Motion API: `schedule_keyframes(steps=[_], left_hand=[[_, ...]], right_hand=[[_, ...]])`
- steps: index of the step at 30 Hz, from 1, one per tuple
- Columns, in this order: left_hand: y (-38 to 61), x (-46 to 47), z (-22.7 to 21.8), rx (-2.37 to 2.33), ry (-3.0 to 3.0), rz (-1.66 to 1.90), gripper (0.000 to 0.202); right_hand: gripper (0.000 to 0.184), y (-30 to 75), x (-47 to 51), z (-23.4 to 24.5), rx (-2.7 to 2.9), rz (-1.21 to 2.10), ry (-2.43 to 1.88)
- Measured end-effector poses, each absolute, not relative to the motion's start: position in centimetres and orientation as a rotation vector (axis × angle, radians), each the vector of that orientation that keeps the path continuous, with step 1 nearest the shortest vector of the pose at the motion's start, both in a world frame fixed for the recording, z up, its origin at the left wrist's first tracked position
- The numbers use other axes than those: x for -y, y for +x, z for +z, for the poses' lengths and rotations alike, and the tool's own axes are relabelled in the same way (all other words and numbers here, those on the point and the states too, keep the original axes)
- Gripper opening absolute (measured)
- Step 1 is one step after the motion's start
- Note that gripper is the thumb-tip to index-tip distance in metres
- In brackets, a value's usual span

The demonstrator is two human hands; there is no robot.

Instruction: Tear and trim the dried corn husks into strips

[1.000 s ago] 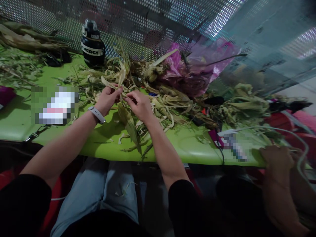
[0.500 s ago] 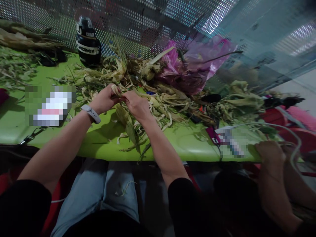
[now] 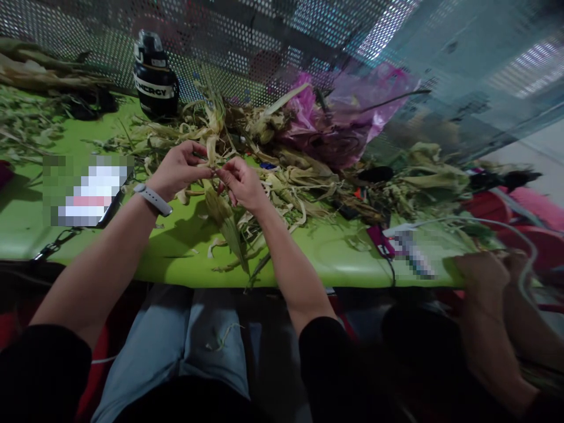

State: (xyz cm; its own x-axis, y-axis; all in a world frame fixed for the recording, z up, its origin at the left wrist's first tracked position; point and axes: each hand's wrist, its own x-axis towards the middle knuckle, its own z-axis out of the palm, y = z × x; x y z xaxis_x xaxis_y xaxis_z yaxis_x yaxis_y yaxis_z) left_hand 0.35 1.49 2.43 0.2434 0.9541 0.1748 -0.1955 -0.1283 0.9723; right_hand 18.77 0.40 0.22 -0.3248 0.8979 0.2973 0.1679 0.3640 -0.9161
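Observation:
My left hand (image 3: 180,169), with a pale watch band on its wrist, pinches a dry strip of corn husk (image 3: 212,150) between thumb and fingers. From the other side, my right hand (image 3: 242,183) grips the same small piece, its fingertips nearly touching the left ones. What lies right between the fingertips is too small to make out clearly. Below them a broad green-yellow husk leaf (image 3: 227,226) hangs toward the table's front edge. Loose husk strips (image 3: 291,182) are heaped behind and right of my hands.
A black bottle (image 3: 155,88) stands at the back of the green table (image 3: 176,258). A phone (image 3: 92,194) lies at left. Behind the heap is a pink plastic bag (image 3: 339,129). A purple object (image 3: 379,242) with a cable and another person's hands (image 3: 482,270) are at right.
My left hand has shifted slightly left and its fingers have opened out more. My right hand has turned, showing its curled fingers. The husk strip now stands upright between them.

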Motion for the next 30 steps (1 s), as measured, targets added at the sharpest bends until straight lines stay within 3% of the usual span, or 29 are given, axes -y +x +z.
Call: schedule_keyframes(steps=[4,9,17,30], left_hand=[[0.7,-1.1,3.0,-0.724,1.052,1.164,0.023],[1.9,-1.1,1.8,-0.589,0.946,1.141,0.031],[2.3,-1.3,0.9,-0.732,1.041,1.315,0.030],[2.6,-0.8,0.9,-0.776,1.324,1.277,0.030]], right_hand=[[0.050,18.5,-0.1,0.7,1.648,0.948,-0.929],[0.047,18.6,0.1,0.6,1.579,0.829,-0.955],[0.047,18.4,0.0,0.2,1.630,0.779,-0.985],[0.056,18.6,-0.7,0.1,1.661,0.624,-1.107]])
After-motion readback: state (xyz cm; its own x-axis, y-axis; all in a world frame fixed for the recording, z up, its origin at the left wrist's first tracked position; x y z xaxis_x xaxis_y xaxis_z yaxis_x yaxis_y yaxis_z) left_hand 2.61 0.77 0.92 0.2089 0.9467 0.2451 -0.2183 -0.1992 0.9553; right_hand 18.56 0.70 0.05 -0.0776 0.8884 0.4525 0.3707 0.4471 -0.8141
